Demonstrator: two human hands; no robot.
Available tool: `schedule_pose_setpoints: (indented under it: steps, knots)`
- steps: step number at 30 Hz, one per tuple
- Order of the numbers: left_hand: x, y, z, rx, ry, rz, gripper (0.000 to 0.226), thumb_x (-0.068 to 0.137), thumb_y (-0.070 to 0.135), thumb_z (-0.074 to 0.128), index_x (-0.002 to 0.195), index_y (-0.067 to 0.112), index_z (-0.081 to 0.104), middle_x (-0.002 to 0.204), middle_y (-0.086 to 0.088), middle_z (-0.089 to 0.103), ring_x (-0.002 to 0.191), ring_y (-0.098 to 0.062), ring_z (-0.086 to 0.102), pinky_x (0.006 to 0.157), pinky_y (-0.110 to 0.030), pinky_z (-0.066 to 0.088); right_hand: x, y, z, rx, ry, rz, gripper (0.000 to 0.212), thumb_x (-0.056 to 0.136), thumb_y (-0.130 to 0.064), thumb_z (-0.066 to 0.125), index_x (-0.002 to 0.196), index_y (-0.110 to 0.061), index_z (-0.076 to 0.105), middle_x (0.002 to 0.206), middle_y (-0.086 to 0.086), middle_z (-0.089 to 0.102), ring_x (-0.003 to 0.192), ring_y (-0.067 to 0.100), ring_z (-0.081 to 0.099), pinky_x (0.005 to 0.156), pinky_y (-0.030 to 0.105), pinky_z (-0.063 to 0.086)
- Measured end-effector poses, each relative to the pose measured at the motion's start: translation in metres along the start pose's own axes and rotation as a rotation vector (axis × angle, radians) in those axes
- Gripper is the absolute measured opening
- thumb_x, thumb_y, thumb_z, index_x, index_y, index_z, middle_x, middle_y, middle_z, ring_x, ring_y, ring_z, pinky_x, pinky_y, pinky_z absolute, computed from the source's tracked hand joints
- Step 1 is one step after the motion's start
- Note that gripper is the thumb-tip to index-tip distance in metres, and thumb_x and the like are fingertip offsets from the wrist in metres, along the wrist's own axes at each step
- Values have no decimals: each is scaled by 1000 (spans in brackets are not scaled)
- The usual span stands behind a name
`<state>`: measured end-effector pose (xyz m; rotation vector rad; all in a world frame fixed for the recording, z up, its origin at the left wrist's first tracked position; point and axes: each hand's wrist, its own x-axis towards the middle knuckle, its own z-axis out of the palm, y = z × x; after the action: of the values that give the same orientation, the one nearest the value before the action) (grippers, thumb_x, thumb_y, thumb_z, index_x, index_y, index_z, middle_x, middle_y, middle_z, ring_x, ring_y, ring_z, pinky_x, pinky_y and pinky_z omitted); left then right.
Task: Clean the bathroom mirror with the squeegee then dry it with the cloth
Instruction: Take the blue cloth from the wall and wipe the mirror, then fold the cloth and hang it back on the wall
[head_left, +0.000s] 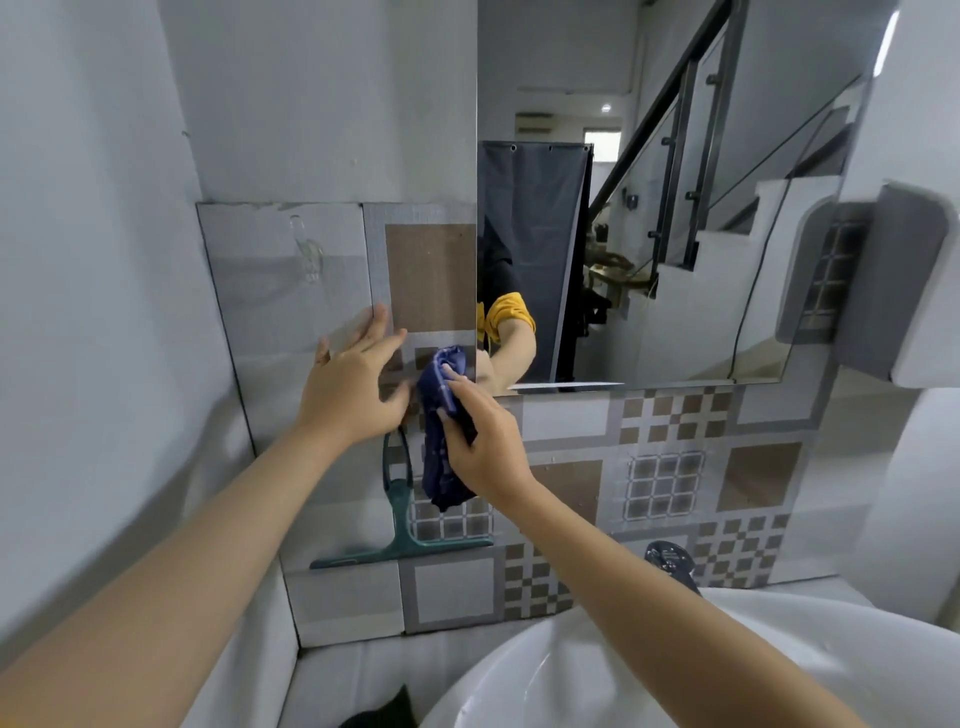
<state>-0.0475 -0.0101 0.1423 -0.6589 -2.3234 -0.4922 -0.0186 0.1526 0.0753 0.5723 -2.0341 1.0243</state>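
- The left hand (348, 387) lies flat against the tiled wall (665, 467) just left of the mirror's lower left corner, its fingers (382, 325) straight and spread, holding nothing.
- The right hand (480, 441) grips a dark blue cloth (441, 467), fingers curled round it, and presses its top end at the mirror's lower left corner.
- The rest of the cloth hangs down below the hand, in front of the tiles.
- The mirror (675, 208) is on the far wall, above the patterned tiles, and reflects a staircase, a dark curtain and the person's yellow sleeve.
- A green squeegee (400, 519) hangs on the wall below the left hand, handle up, blade across the bottom, just left of the hanging cloth.
- A white sink (519, 686) sits near, at lower right, under the right forearm.
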Motion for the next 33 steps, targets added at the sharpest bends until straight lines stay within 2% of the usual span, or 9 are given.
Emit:
schedule_pose_setpoints:
  steps: [2,4,9,13,17,22,26,30,33]
  knots:
    - [-5,10,-12,-273,123,-124,41,86,26,58,126,16,55,133,-7,55,122,-19,51,100,-30,38,-1,-11,-10,58,32,8,39,89,1,56,128,-4,56,130,10,60,123,25,53,100,41,47]
    - [-11,22,-24,-477,140,-229,29,89,29,55,115,18,62,104,-3,70,98,-12,64,80,-18,46,-5,-18,-17,86,17,-29,41,88,4,56,128,-5,56,132,6,59,124,23,53,102,39,46]
    - [-22,46,-48,-900,-92,-412,24,91,32,53,111,24,64,100,-1,70,90,-12,68,78,-28,55,-18,-23,-26,51,-62,-76,42,86,3,59,127,-6,59,138,-3,53,132,16,45,108,30,38]
    - [-29,54,-57,-1064,-162,-542,19,88,22,60,103,16,68,97,-9,71,83,-17,70,76,-29,56,-20,-39,-39,8,-145,-66,43,83,1,64,125,-7,61,129,3,61,111,19,54,96,37,48]
    - [-38,55,-66,-1128,-111,-595,15,83,13,65,96,6,71,88,-11,73,78,-19,70,73,-26,56,-13,-61,-55,65,-318,-17,51,78,-7,74,127,-12,61,132,1,59,102,21,57,88,43,52]
    - [-47,57,-85,-1105,-50,-608,11,78,0,67,88,3,70,76,-5,73,72,-15,70,61,-18,53,-3,-82,-69,233,-514,37,59,78,-34,76,131,-17,57,141,-6,51,124,8,53,91,32,53]
    - [-55,54,-99,-1083,-37,-628,19,76,-8,65,91,3,70,80,-6,73,75,-16,70,65,-19,55,2,-98,-64,459,-366,148,28,87,-25,67,112,-11,70,114,3,70,108,10,65,86,29,55]
    - [-59,56,-111,-1040,-1,-629,19,76,-9,65,90,3,70,74,-4,72,71,-14,68,69,-22,57,12,-108,-50,590,-158,283,8,76,-14,79,82,-11,76,84,6,75,80,19,72,73,30,58]
    - [-57,58,-122,-1050,53,-614,18,75,-10,65,84,5,69,66,0,72,64,-13,68,59,-20,55,25,-114,-46,634,-109,292,18,72,0,79,74,-16,71,84,8,73,81,20,70,79,35,58]
